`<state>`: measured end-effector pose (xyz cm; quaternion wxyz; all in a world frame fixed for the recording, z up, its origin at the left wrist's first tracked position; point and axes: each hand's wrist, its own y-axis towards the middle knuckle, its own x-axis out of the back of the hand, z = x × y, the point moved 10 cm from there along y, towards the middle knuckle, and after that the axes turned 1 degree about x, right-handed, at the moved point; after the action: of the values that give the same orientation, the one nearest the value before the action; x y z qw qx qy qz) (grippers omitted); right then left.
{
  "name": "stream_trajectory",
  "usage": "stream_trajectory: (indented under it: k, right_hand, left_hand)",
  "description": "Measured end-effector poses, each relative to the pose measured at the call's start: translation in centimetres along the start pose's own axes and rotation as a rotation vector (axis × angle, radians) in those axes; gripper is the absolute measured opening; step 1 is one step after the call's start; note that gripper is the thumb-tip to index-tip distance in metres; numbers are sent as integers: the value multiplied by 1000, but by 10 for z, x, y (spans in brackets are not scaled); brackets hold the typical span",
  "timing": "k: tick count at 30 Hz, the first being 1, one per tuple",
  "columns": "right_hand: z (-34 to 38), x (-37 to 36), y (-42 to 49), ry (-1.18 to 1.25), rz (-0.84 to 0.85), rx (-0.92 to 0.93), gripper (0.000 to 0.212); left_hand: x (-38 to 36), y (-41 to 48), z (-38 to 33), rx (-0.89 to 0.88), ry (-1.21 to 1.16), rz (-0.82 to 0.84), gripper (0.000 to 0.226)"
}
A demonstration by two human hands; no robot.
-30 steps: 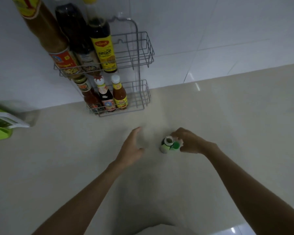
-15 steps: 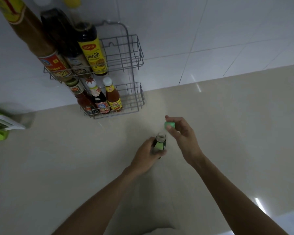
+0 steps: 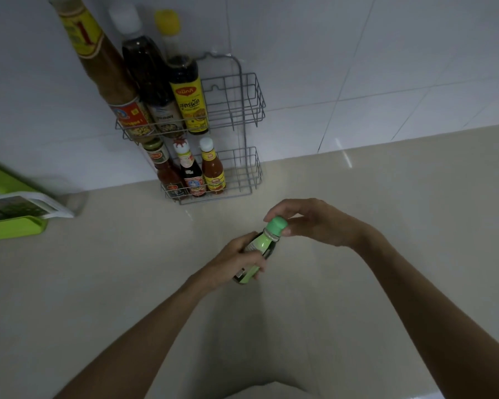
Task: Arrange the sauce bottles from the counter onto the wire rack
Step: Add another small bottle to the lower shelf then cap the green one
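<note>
A small dark bottle with a green label (image 3: 261, 244) is held tilted above the beige counter (image 3: 386, 226). My left hand (image 3: 236, 262) wraps its body. My right hand (image 3: 314, 223) pinches the green cap (image 3: 276, 225), which sits on the bottle's neck. The grey two-tier wire rack (image 3: 242, 110) hangs on the white tiled wall. Its upper tier holds three tall bottles, among them one with a yellow label (image 3: 189, 102). Three small sauce bottles stand in the lower tier, the rightmost orange-red (image 3: 212, 171).
A green and white tray-like object (image 3: 15, 214) lies at the counter's left edge. The right part of both rack tiers holds nothing. Bare counter stretches to the right and toward me.
My left hand took hold of the bottle and lifted it off the counter. My right hand brought the loose green cap onto the bottle's neck. The view moved closer to the rack.
</note>
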<state>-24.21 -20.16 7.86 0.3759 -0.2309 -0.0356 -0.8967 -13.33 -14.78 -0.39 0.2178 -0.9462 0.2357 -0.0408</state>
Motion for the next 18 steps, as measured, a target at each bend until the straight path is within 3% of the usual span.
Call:
stream_trajectory:
  k: [3, 8, 11, 13, 15, 18]
  right_hand:
    - [12, -3, 3, -15, 68, 13, 32]
    - [17, 3, 2, -68, 29, -104, 24]
    - [24, 4, 0, -382, -68, -185, 52]
    - [30, 1, 0, -422, -67, -183, 63]
    - [33, 1, -2, -291, -41, -184, 55]
    - [41, 4, -1, -300, -64, -73, 27]
  left_hand:
    - [-11, -7, 1, 67, -128, 84, 31]
    - [-12, -13, 2, 87, -90, 52, 13]
    - [-6, -11, -5, 44, 15, -10, 13]
    - [-7, -10, -11, 24, 47, -8, 14]
    - [-7, -11, -14, 15, 51, -12, 16]
    - [-4, -11, -20, -12, 35, -44, 15]
